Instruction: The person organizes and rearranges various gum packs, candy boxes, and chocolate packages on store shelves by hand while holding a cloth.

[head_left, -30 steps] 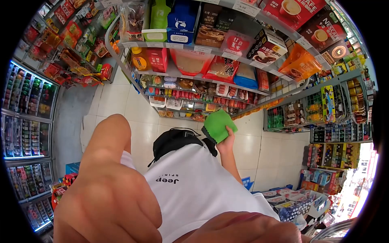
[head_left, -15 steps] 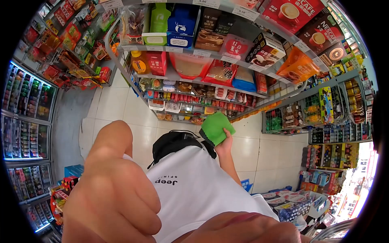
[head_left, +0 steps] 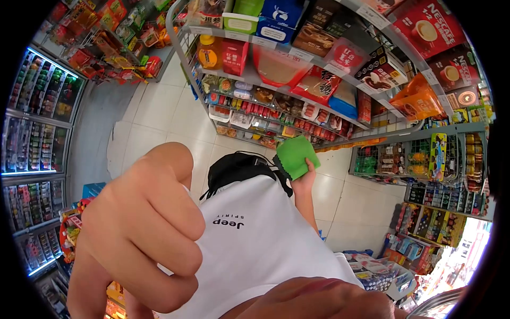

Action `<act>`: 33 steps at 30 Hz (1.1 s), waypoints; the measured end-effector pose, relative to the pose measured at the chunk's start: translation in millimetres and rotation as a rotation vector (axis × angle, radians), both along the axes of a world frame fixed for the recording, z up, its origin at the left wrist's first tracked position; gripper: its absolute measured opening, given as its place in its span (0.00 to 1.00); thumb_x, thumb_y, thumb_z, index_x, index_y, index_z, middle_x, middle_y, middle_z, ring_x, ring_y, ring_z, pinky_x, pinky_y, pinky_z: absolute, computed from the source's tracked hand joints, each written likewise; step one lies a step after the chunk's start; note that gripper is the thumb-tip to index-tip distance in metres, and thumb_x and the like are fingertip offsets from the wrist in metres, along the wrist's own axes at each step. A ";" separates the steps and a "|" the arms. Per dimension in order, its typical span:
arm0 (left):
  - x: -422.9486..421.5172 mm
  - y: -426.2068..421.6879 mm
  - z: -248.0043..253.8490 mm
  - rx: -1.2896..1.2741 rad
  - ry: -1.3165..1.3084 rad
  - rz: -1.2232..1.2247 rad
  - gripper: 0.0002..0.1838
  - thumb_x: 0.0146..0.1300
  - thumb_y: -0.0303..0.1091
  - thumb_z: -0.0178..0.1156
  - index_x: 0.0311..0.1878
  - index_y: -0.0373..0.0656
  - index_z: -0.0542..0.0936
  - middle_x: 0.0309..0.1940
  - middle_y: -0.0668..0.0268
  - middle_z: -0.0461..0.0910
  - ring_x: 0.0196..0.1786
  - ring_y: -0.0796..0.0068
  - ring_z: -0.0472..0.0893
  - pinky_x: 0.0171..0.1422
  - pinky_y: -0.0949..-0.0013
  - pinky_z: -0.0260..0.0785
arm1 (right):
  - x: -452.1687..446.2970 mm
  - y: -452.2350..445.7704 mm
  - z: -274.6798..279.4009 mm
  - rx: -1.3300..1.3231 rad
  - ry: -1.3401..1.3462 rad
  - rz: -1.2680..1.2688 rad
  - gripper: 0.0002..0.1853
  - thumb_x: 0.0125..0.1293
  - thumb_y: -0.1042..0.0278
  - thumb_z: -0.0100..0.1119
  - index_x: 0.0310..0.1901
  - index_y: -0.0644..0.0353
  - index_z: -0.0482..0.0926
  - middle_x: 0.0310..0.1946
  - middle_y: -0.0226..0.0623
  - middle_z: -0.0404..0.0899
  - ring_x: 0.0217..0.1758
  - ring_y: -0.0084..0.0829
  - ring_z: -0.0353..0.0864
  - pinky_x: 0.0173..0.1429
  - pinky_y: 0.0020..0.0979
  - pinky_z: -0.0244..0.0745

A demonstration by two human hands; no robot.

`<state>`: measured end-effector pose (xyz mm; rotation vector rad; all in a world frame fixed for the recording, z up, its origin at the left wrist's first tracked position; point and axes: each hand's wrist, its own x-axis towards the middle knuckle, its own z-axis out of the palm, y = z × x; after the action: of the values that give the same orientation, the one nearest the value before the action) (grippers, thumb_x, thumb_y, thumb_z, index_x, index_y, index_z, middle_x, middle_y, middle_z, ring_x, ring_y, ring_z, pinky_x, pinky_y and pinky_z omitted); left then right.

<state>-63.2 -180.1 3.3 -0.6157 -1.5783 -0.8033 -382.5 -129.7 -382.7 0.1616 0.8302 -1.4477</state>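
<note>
Large and close to the camera, my left hand [head_left: 143,223] has its fingers curled into a fist; its inside is hidden. It is raised in front of the left side of the white shirt [head_left: 249,234]. My right hand [head_left: 304,179] grips the lower right edge of a green cloth [head_left: 295,155] with a dark scalloped edge. The cloth hangs in front of the lower shelf levels, apart from them. Beside it is a black bag [head_left: 234,169] at my front.
A shelf rack [head_left: 255,40] with boxed and bagged goods rises ahead. Glass-door coolers [head_left: 40,143] line the left. More stocked shelves [head_left: 393,159] stand to the right. Pale floor tiles [head_left: 154,106] lie between them, and stacked packs [head_left: 372,266] are at the lower right.
The view has turned, so the rack now appears farther right and tilted. My left hand shows more curled fingers and more wrist. The green cloth is still in my right hand.
</note>
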 end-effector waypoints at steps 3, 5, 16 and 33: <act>18.4 -4.2 -12.4 0.025 -0.040 -0.117 0.25 0.63 0.51 0.72 0.59 0.53 0.78 0.18 0.71 0.77 0.16 0.80 0.67 0.21 0.78 0.51 | -0.5 5.2 1.1 -0.018 0.010 -0.002 0.29 0.72 0.62 0.49 0.74 0.58 0.65 0.72 0.42 0.71 0.74 0.47 0.70 0.77 0.52 0.65; 31.0 -7.4 -25.9 0.128 -0.100 -0.133 0.23 0.62 0.55 0.72 0.54 0.54 0.82 0.20 0.71 0.78 0.17 0.80 0.69 0.22 0.77 0.54 | -3.7 6.2 0.6 -0.019 0.001 -0.005 0.29 0.72 0.61 0.49 0.74 0.58 0.65 0.72 0.43 0.70 0.74 0.48 0.70 0.78 0.52 0.64; 6.2 -1.3 -88.7 0.506 -0.177 -0.293 0.37 0.61 0.62 0.69 0.63 0.42 0.81 0.43 0.49 0.86 0.44 0.50 0.86 0.46 0.57 0.79 | -13.9 9.8 -12.9 0.015 0.040 -0.005 0.29 0.73 0.62 0.49 0.74 0.59 0.65 0.72 0.43 0.70 0.74 0.48 0.70 0.77 0.53 0.65; -71.6 41.9 -68.4 0.267 -0.115 -0.352 0.38 0.63 0.61 0.68 0.68 0.46 0.76 0.48 0.49 0.84 0.51 0.47 0.84 0.54 0.52 0.78 | 3.8 16.5 -9.1 0.098 0.066 0.020 0.27 0.75 0.61 0.49 0.72 0.60 0.67 0.69 0.42 0.73 0.71 0.46 0.73 0.75 0.50 0.68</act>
<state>-134.8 -138.1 -65.1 -0.6688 -1.4498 -1.3102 -378.7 -113.2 -391.8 0.1799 0.9547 -1.4009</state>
